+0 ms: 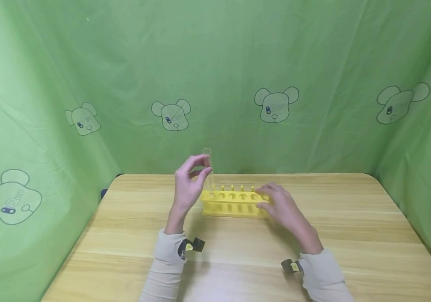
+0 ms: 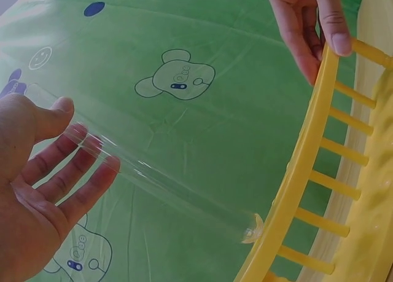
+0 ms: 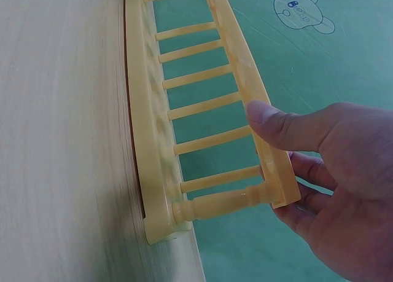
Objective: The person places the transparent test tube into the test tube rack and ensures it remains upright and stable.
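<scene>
A clear glass test tube [image 1: 210,181] stands nearly upright at the left end of a yellow test tube rack [image 1: 234,196]. My left hand [image 1: 191,180] pinches it near its open top between thumb and fingers. In the left wrist view the rounded bottom of the test tube [image 2: 252,228] is right at the rack's top plate. My right hand [image 1: 281,205] grips the right end of the rack, thumb on the near edge and fingers behind, as the right wrist view shows at the top plate [image 3: 245,79]. Several round holes run along that plate.
The rack sits on a light wooden table [image 1: 238,256], toward its back edge. A green curtain [image 1: 219,54] with printed bear faces hangs behind and at both sides. Each sleeve cuff carries a small black wrist camera [image 1: 199,244].
</scene>
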Motion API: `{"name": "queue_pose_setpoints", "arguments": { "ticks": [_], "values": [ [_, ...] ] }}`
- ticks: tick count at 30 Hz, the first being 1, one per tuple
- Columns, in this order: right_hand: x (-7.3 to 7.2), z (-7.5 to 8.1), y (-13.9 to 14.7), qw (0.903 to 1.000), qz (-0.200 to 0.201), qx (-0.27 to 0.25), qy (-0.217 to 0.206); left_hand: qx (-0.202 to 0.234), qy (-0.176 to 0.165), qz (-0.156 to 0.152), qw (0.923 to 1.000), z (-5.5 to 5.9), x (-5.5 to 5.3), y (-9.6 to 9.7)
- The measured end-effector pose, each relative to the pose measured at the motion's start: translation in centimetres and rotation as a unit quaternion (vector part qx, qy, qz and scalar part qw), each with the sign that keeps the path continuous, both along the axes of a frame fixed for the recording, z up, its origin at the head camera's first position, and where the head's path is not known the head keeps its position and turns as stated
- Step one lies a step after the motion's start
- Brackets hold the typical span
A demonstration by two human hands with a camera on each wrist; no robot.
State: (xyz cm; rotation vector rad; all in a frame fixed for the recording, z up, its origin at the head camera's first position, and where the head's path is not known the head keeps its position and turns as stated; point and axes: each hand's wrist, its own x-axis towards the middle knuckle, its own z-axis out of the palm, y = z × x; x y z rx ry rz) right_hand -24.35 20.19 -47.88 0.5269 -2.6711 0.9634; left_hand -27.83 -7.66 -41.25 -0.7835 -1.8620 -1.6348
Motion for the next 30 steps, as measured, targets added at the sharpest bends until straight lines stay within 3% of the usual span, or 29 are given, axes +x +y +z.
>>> {"name": "queue_pose_setpoints", "arguments": {
  "ticks": [17, 30],
  "values": [
    [-0.1, -0.2, 0.0, 1.0000, 0.002, 0.001, 0.009, 0.008, 0.025, -0.023, 0.9994, -0.2, 0.2, 0.8],
    [-0.2, -0.3, 0.1, 0.9996, 0.011, 0.000, 0.027, 0.015, 0.037, -0.020, 0.9990, -0.3, 0.3, 1.5]
  ]
}}
